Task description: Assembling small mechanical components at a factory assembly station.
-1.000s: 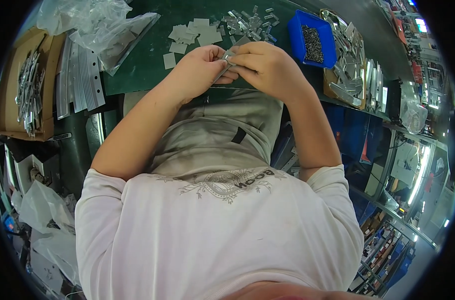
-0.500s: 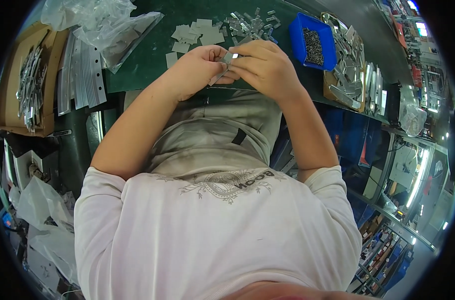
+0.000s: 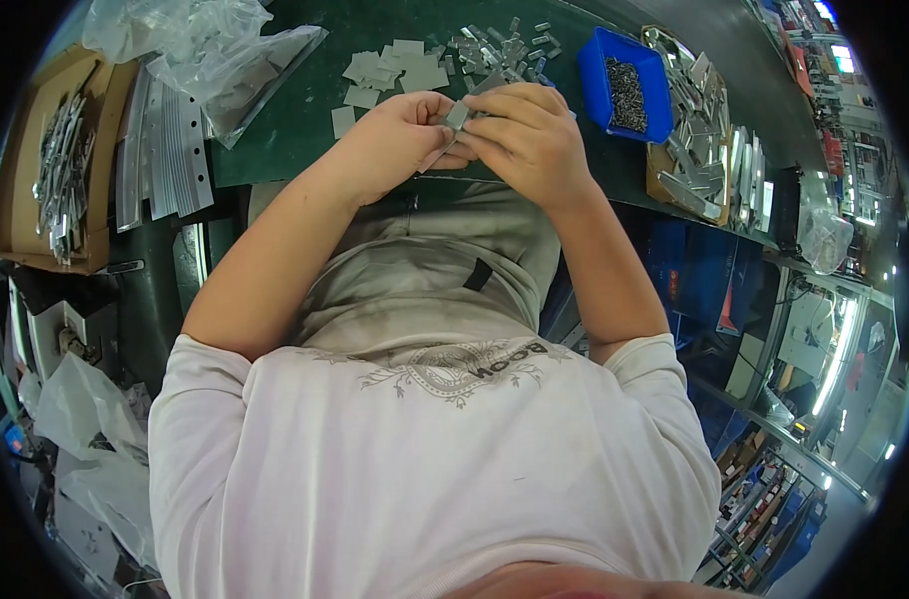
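Note:
Over the near edge of the green table, my left hand is closed around a narrow metal strip that slants up and to the right between both hands. At the strip, a small grey plate shows between the fingertips. My right hand pinches at this plate with thumb and forefinger, its other fingers curled beside the strip. Fingers hide part of both pieces, so how they join I cannot tell. Just beyond the hands lie thin grey square plates and a scatter of small shiny metal pieces.
To the right stands a blue bin of small dark fasteners, beside a carton of metal parts. Plastic bags, perforated metal strips and a cardboard box with thin metal parts occupy the left. The green table lies before me.
My right hand has shifted slightly at the strip, its fingers now bent more. The small plate shows dull grey where it glinted before. My left hand stays nearly still.

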Available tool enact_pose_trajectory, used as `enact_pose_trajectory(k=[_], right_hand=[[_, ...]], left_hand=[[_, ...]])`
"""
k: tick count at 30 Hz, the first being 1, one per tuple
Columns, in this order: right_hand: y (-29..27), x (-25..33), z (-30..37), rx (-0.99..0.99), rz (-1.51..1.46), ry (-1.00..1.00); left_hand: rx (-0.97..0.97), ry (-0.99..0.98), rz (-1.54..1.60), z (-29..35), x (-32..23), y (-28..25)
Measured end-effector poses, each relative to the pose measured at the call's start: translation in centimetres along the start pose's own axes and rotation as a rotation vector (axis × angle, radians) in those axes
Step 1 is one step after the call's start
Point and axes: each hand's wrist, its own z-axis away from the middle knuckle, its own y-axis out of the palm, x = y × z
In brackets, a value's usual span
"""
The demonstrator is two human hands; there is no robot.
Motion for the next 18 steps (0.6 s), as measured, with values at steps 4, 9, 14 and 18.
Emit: enact_pose_trajectory(k=[4, 9, 14, 18], right_hand=[[-0.61, 0.8, -0.5, 0.046, 0.12, -0.036], [-0.42, 0.33, -0.15, 0.053, 0.066, -0.046], [-0.21, 0.62, 0.22, 0.042, 0.056, -0.024], [-0.4, 0.75, 0.13, 0.041, 0.068, -0.025]], left_hand=[[-0.009, 0.004, -0.069, 0.19, -0.33, 0.3], [-0.018, 0.005, -0.054, 0.12, -0.3, 0.27], [-0.039, 0.006, -0.066, 0.27, -0.49, 0.59], [-0.034, 0.006, -0.049, 0.39, -0.6, 0.75]])
